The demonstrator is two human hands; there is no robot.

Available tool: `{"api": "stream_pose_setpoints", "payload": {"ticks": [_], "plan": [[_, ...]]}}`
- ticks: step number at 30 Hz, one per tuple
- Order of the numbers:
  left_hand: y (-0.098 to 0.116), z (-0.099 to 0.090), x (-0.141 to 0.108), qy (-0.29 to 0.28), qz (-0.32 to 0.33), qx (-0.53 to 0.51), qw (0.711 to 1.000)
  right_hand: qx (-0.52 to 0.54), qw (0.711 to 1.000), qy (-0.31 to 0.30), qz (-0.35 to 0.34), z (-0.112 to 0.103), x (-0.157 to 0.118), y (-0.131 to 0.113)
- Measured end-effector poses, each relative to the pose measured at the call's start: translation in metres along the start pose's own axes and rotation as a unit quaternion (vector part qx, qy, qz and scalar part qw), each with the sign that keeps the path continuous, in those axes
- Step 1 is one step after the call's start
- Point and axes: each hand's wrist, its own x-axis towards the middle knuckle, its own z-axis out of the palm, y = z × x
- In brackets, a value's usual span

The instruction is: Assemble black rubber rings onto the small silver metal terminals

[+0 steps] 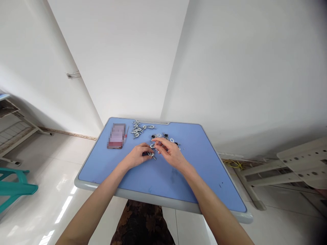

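Note:
My left hand (139, 156) is closed, its thumb and fingers gripping a small silvery metal part (151, 155) just above the blue tabletop. Close by on the right, my right hand (170, 153) has its thumb and forefinger brought together in a pinch. Whatever lies between those fingertips is too small to make out. Several similar metal parts lie just beyond my right hand, some with a round black piece (166, 135) on them. A further cluster of silvery parts (136, 130) rests toward the far edge, left of centre.
A phone (116, 136) with a blurred screen lies at the left of the blue table (204, 177), beside a thin red-handled tool (126, 132). White walls stand behind. A green stool (17, 187) is on the floor at left, and a metal frame (270, 173) stands at right.

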Motion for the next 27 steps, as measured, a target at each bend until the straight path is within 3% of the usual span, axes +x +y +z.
{"api": "stream_pose_setpoints", "payload": {"ticks": [5, 18, 27], "plan": [[-0.002, 0.002, 0.001, 0.002, -0.006, -0.018, 1.000, -0.027, 0.999, 0.027, -0.027, 0.005, 0.000, -0.001], [-0.003, 0.005, 0.000, 0.016, -0.007, -0.010, 1.000, -0.067, 0.993, 0.088, 0.040, 0.010, 0.002, -0.012], [-0.008, 0.005, 0.001, 0.009, 0.004, 0.000, 1.000, -0.010, 0.996, 0.088, -0.020, 0.011, 0.000, -0.005]]}}
